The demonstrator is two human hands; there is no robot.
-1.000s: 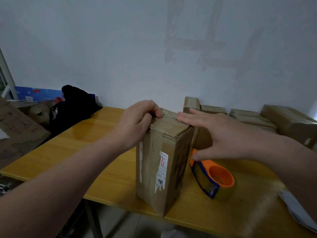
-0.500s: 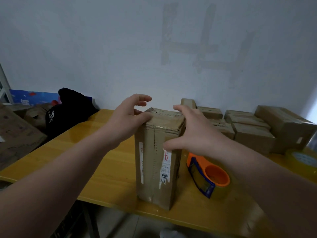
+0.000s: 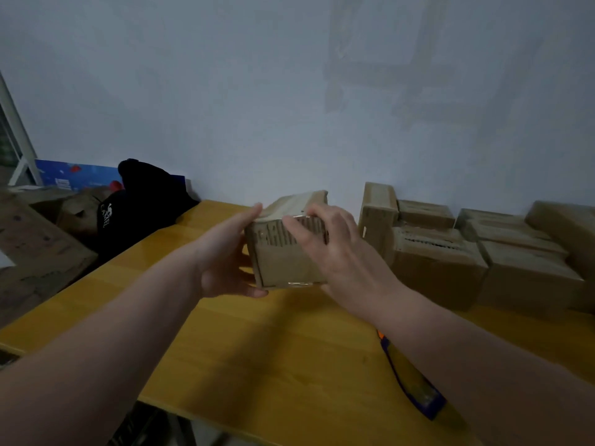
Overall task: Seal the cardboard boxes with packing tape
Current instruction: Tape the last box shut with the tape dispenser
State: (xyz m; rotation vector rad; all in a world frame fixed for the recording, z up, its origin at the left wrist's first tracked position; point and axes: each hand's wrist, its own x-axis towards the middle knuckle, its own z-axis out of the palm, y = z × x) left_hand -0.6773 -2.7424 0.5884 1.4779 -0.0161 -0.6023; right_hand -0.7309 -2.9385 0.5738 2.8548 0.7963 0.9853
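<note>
Presently, mid-frame: L hand (image 3: pixel 225 262) & R hand (image 3: pixel 333 249) clasp box (image 3: pixel 283 265), seemingly taped; we can't tell re boxes (image 3: pixel 434 268) at right.

It looks like a small packing room: a yellow wooden worktop (image 3: pixel 273 349) against a plain wall (image 3: pixel 225 91), with cardboard boxes (image 3: pixel 444 268) stacked at the worktop's back edge.

A: Left hand (image 3: pixel 225 262)?
B: Forearm extended from lower left. Fingers lie along the left side of the box (image 3: pixel 283 268), thumb hooked beneath.
A: Right hand (image 3: pixel 335 252)?
B: Forearm from lower right. Fingers curled over the near face.
</note>
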